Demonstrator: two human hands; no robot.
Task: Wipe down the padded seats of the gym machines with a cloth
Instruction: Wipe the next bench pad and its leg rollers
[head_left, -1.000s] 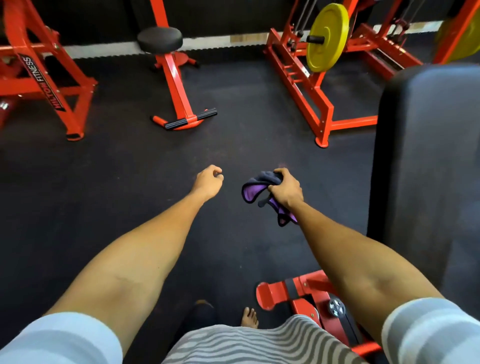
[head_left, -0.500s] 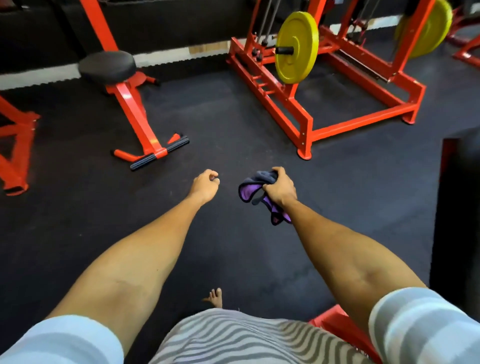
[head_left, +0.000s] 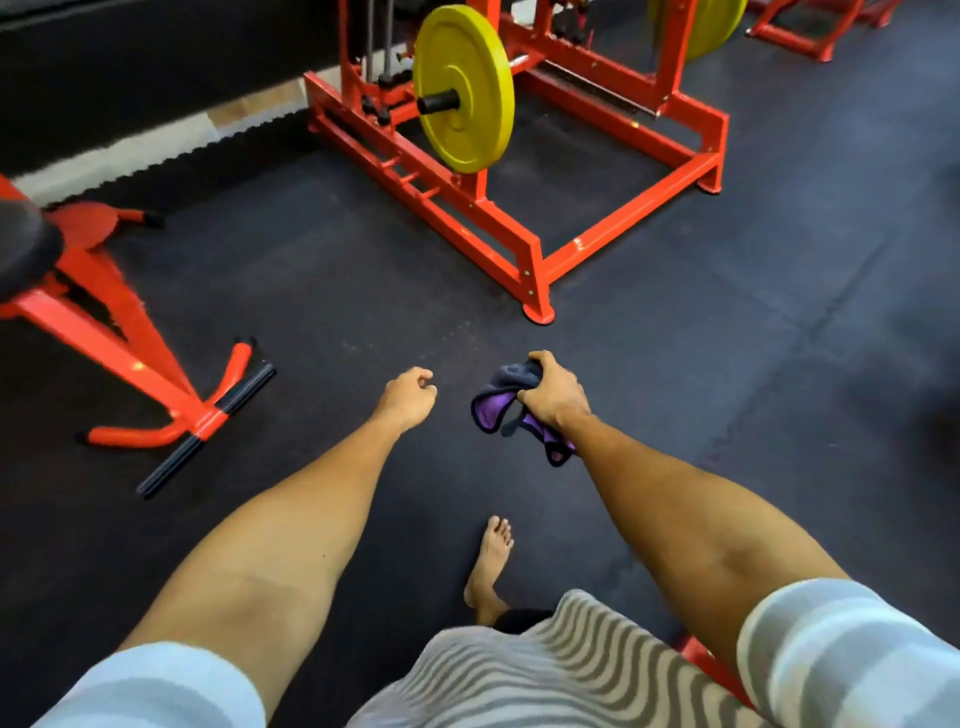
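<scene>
My right hand (head_left: 555, 396) grips a crumpled purple and dark grey cloth (head_left: 493, 410), which hangs over the black rubber floor. My left hand (head_left: 408, 397) is held out beside it with fingers loosely curled and nothing in it. A round black padded seat (head_left: 23, 249) on a red stand shows at the left edge, well away from both hands. No pad is under the cloth.
A red plate-loaded machine frame (head_left: 535, 254) with a yellow weight plate (head_left: 462, 88) stands ahead. The red stand's foot with a black bar (head_left: 208, 431) lies at the left. My bare foot (head_left: 491, 561) is on the black floor (head_left: 727, 364). A red part (head_left: 696, 654) shows low right.
The view has swung right and forward: the black backrest pad at the right has left the frame and the round seat has slid to the left edge. Both hands keep their poses.
</scene>
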